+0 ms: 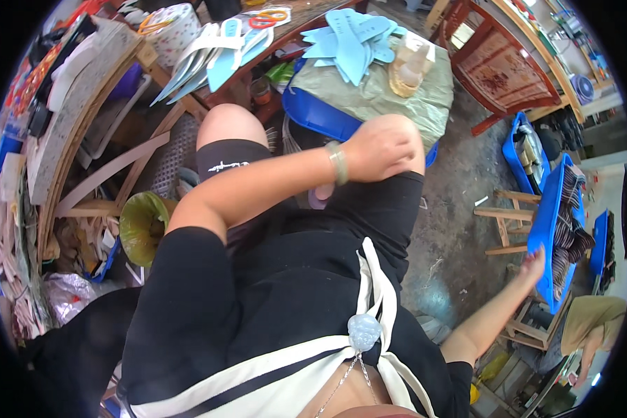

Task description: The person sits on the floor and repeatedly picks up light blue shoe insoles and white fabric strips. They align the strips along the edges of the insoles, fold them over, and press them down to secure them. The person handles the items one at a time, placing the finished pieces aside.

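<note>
My left arm crosses my lap, a pale green bangle on its wrist. On my right knee rests my left hand, its fingers curled in; whatever they may hold is hidden. Stretched far out to the right, my right hand is at the near rim of a long blue tray, fingers closed on its edge. Dark striped pieces lie heaped in that tray. Ahead of my knees, light blue flat strap-like pieces are piled on a greenish cloth-like cover, beside a clear container of yellowish liquid.
More light blue and white pieces and orange-handled scissors lie on a table at the front left. A wooden stool stands under the tray. A carved wooden chair is at the front right. Another person shows at the right edge.
</note>
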